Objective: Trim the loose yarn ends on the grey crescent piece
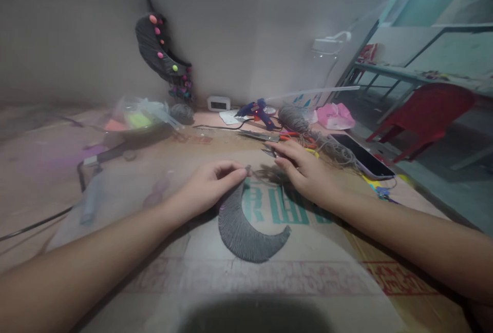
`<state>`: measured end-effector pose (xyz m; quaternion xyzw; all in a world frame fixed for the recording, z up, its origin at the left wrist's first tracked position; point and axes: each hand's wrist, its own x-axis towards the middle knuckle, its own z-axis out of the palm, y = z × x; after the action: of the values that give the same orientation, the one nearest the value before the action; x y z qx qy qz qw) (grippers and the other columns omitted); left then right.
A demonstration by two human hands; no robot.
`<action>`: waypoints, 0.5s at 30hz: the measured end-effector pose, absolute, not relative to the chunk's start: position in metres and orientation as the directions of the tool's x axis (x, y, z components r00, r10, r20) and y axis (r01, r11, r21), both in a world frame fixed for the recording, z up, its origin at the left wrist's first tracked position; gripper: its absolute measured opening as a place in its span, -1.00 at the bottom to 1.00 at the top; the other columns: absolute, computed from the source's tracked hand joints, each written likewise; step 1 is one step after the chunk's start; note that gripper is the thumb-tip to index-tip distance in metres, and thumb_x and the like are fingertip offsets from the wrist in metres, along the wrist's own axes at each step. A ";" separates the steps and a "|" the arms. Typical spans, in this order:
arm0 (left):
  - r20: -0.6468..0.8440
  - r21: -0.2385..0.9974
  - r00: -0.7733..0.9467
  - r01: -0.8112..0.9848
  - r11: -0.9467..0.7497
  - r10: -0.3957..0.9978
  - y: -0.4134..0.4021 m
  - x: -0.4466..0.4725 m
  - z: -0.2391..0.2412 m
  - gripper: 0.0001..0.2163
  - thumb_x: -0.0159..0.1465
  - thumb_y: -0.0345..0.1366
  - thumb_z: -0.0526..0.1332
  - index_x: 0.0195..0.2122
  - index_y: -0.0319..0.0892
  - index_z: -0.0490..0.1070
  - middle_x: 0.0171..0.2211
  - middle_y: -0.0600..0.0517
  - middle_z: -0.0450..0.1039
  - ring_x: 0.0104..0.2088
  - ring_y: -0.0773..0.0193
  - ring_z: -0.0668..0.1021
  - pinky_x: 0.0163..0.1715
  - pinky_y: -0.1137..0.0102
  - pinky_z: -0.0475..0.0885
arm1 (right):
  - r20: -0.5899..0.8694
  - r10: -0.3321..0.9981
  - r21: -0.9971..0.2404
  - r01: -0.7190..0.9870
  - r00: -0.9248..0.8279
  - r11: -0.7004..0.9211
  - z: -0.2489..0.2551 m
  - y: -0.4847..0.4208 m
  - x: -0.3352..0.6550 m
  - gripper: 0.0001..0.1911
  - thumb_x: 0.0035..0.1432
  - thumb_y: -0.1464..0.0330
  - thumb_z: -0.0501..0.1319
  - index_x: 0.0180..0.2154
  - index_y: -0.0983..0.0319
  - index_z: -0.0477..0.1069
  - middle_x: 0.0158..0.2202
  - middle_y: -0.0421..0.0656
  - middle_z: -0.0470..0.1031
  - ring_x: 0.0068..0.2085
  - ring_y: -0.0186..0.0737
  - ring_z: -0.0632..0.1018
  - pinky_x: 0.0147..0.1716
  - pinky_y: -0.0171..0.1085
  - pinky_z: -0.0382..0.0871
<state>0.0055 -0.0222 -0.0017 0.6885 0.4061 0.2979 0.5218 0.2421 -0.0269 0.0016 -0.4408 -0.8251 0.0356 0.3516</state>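
Observation:
A crescent moon wrapped in grey yarn (242, 235) lies on the board in front of me, its curve facing left and down. My left hand (217, 181) pinches the crescent's upper tip between thumb and fingers. Loose yarn (265, 173) runs from that tip toward the right. My right hand (304, 171) is closed around small scissors (267, 151); their blade points left past my fingers, and a bit of yellow handle shows behind the hand. Just beyond lie larger scissors (262, 136) with orange handles.
Behind the hands are a blue glue gun (259, 112), a grey yarn skein (295, 118), a phone (362, 156) and a pink bag (336, 116). A bowl of coloured materials (134, 120) sits left. A decorated crescent (156, 48) hangs on the wall. A red chair (431, 112) stands right.

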 end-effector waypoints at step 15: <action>0.092 0.960 0.362 0.214 -0.178 0.928 -0.015 0.002 -0.006 -0.62 0.19 -0.02 0.24 -0.12 -0.22 0.41 -0.38 0.03 0.50 -0.35 0.23 0.54 -0.36 0.43 0.35 | 0.612 0.691 -0.223 0.754 -0.385 0.618 0.012 -0.035 0.266 -0.80 0.24 0.30 0.15 -0.36 0.23 0.48 -0.43 -0.13 0.49 -0.30 -0.20 0.44 -0.06 -0.09 0.27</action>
<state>0.0024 -0.0151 -0.0055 0.6715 0.4252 0.3720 0.4795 0.2657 -0.0351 0.0117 -0.4348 -0.8310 -0.0457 0.3440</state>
